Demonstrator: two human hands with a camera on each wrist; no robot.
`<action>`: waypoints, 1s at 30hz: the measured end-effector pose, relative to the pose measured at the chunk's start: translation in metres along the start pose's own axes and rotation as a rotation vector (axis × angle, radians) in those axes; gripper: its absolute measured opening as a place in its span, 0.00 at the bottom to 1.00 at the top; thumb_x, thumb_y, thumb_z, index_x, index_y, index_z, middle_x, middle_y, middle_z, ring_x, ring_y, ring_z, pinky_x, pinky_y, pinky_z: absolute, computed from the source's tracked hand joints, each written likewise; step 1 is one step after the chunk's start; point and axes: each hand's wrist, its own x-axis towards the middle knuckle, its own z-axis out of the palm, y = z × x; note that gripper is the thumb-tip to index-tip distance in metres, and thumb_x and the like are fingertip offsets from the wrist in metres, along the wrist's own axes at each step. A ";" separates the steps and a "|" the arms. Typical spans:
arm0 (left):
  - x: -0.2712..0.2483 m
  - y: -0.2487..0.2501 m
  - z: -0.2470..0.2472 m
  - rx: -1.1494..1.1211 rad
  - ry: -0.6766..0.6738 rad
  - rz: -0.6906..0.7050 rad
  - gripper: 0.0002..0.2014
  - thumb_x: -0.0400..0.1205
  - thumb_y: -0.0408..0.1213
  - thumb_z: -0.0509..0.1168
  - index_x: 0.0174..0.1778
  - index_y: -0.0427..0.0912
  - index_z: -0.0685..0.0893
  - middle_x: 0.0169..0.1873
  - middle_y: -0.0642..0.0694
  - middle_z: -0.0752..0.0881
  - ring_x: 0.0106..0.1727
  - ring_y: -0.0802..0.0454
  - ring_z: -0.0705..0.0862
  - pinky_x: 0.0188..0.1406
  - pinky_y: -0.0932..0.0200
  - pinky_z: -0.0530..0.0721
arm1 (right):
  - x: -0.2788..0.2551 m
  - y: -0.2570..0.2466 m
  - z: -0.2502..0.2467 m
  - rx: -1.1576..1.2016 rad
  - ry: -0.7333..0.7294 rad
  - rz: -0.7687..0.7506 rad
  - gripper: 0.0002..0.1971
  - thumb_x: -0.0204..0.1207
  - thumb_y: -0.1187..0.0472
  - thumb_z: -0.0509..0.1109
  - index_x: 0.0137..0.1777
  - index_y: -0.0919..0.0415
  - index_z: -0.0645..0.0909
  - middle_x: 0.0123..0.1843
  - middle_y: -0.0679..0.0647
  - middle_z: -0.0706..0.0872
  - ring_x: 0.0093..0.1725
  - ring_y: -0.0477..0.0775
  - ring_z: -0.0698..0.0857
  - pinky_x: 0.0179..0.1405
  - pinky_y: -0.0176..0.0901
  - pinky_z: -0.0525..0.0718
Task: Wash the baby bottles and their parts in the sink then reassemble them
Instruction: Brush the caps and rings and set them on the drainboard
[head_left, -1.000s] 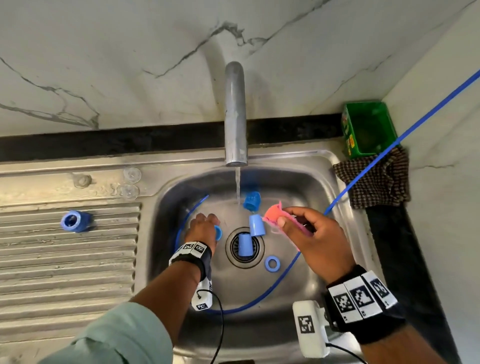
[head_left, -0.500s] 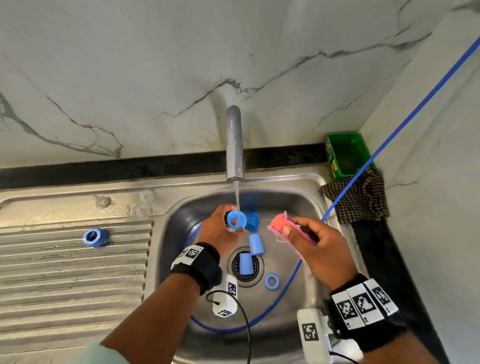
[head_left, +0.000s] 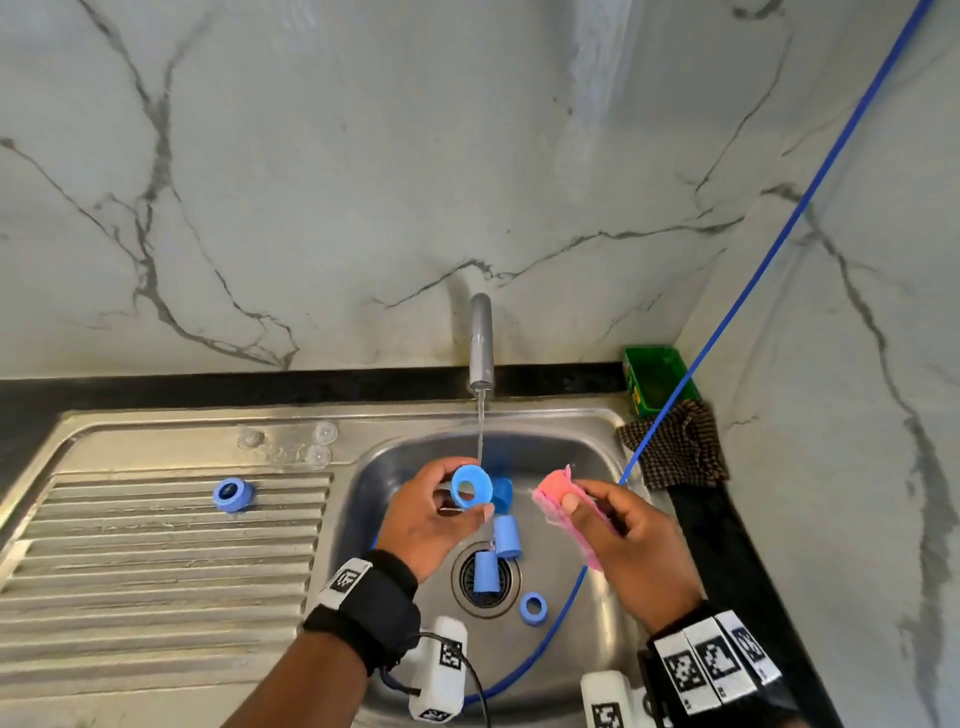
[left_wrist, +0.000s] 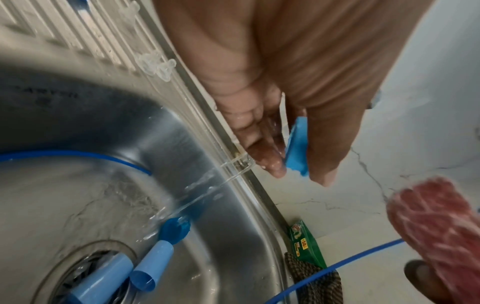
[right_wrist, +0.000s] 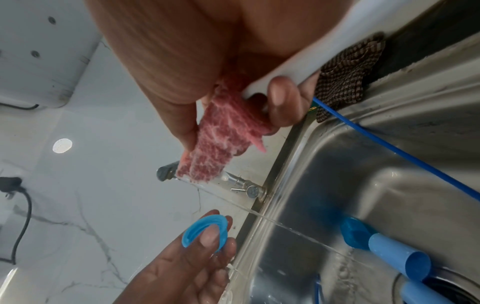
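Note:
My left hand (head_left: 460, 501) pinches a blue screw ring (head_left: 480, 480) between thumb and fingers, right at the thin water stream from the tap (head_left: 480, 343). The left wrist view shows the ring (left_wrist: 297, 148) edge-on with wet fingertips (left_wrist: 272, 164) against it. My right hand (head_left: 579, 493) grips a folded pink scrub cloth (head_left: 553, 491) just right of the ring, apart from it. In the sink (head_left: 582, 525), two light blue caps (head_left: 506, 535) (head_left: 485, 571) lie at the drain, with a darker blue part (head_left: 503, 491) and another ring (head_left: 533, 608).
A further blue ring (head_left: 232, 494) lies on the ribbed draining board, with clear teats (head_left: 324, 432) near the sink's back rim. A blue hose (head_left: 670, 410) runs across the basin. A green box (head_left: 657, 379) and a checked cloth (head_left: 675, 447) sit at the back right corner.
My left hand has lifted the blue ring from the sink floor up to the water stream. My right hand has kept hold of the pink cloth in much the same place.

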 end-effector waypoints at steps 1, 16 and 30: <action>-0.007 0.002 -0.004 0.014 -0.021 0.012 0.25 0.73 0.36 0.82 0.65 0.52 0.85 0.56 0.54 0.90 0.56 0.56 0.89 0.54 0.66 0.87 | -0.004 -0.002 0.003 0.004 -0.004 -0.006 0.05 0.79 0.50 0.75 0.52 0.38 0.89 0.45 0.38 0.92 0.47 0.43 0.90 0.50 0.42 0.87; -0.054 0.033 -0.023 -0.168 -0.139 0.166 0.23 0.70 0.42 0.84 0.58 0.49 0.85 0.48 0.48 0.92 0.50 0.50 0.91 0.50 0.56 0.90 | -0.033 -0.047 0.054 0.286 -0.162 0.047 0.07 0.80 0.58 0.75 0.50 0.60 0.92 0.29 0.50 0.86 0.23 0.39 0.77 0.21 0.30 0.74; -0.061 0.068 -0.019 -0.263 -0.219 -0.088 0.32 0.77 0.66 0.65 0.40 0.34 0.88 0.29 0.39 0.88 0.28 0.43 0.82 0.23 0.59 0.79 | -0.045 -0.041 0.045 0.101 -0.232 -0.323 0.10 0.76 0.52 0.78 0.56 0.49 0.93 0.44 0.51 0.88 0.44 0.50 0.85 0.47 0.42 0.84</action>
